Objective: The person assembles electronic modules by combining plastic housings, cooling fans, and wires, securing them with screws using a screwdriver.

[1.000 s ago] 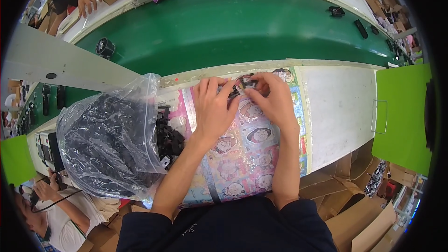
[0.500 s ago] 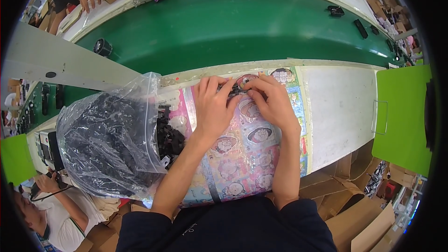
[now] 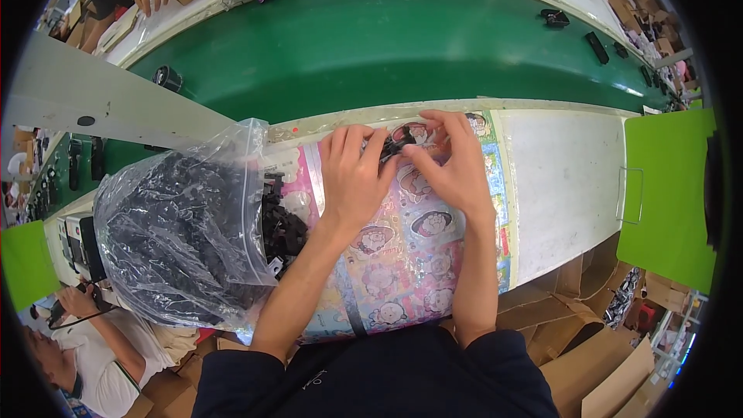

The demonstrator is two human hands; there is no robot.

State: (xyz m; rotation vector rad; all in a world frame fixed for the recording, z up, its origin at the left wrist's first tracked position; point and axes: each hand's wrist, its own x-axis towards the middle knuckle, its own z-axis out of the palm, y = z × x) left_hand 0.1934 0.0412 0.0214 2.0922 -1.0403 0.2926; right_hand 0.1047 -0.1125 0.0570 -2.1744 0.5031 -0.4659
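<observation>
A wide green conveyor belt (image 3: 371, 46) is curving across the room behind a pale bench (image 3: 565, 178). A grey beam (image 3: 101, 108) is slanting across the left side. Cardboard boxes (image 3: 588, 340) are lying on the floor at lower right, and bright light is falling evenly over everything.

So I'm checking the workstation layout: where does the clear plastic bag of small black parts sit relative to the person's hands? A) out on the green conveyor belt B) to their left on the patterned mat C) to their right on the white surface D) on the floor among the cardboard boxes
B: the clear plastic bag lies on the patterned mat, left of the left hand and right hand, which meet over a small black part.
</observation>
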